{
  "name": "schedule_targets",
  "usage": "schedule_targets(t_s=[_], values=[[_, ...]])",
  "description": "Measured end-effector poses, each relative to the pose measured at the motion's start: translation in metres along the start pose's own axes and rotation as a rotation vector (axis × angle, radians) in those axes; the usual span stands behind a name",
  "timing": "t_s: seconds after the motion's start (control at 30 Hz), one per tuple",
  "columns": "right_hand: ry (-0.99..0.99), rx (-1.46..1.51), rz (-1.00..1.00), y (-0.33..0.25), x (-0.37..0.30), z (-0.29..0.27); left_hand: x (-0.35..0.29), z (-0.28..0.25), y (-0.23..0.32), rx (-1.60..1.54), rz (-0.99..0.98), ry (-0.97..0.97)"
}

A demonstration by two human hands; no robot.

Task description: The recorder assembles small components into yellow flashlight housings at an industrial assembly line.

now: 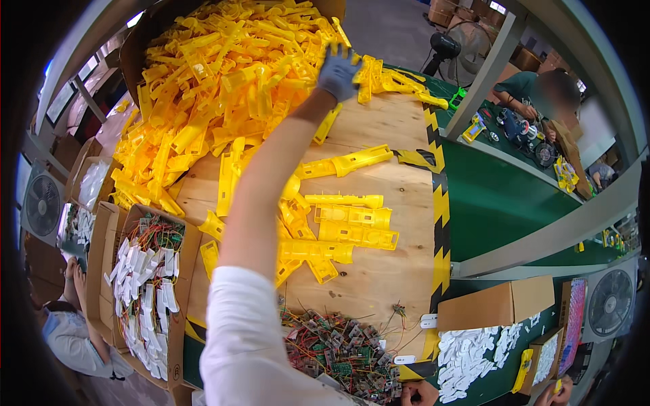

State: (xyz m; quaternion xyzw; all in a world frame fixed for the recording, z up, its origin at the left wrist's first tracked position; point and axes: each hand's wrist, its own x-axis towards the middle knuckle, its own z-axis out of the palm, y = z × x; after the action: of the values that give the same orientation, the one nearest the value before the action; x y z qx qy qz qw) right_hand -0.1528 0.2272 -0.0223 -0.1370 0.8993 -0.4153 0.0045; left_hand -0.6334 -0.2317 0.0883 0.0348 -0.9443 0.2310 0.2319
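My left hand (338,73), in a grey glove, is stretched out at the far end of the wooden table with its fingers spread. It is over the right edge of a big heap of yellow plastic shells (230,81), beside more yellow shells (369,78). It does not appear to hold one. Several long yellow half shells (359,235) lie on the wood nearer to me, partly hidden by my arm. My right hand (420,393), bare and cut off by the lower edge, looks curled beside a pile of wired circuit boards (345,355); whatever it holds is hidden.
A cardboard box (191,254) of white parts and wired boards stands at left. White pieces (467,358) lie by an open carton (477,306) at right. Striped tape (440,223) edges the table. A co-worker (552,101) sits beyond a metal post; another person's hand (555,391) is lower right.
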Motion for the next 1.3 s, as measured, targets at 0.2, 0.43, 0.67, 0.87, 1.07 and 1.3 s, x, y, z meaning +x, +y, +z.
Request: schedule_targets(t_s=[0.2,0.43,0.67,0.87,1.07,1.3], values=[[0.011,0.042,0.056,-0.007,0.005,0.002,0.028,0.021,-0.020,0.090,-0.464,-0.670],[-0.005,-0.002,-0.123,0.005,0.005,-0.002,0.003,0.008,-0.038,0.067,0.052,-0.711],[0.016,-0.025,-0.093,0.015,-0.001,-0.003,-0.072,-0.119,-0.013,-1.151,0.507,-1.452],[-0.009,0.015,0.017,-0.006,-0.001,-0.006,-0.001,-0.059,-0.133,-0.868,-0.151,-0.243],[-0.103,-0.435,0.007,0.104,-0.014,-0.096,-0.073,0.007,-0.173,0.011,-0.474,-0.276],[-0.183,-0.468,-0.061,0.084,-0.006,-0.074,-0.085,-0.034,-0.150,-0.285,-0.153,-0.496]])
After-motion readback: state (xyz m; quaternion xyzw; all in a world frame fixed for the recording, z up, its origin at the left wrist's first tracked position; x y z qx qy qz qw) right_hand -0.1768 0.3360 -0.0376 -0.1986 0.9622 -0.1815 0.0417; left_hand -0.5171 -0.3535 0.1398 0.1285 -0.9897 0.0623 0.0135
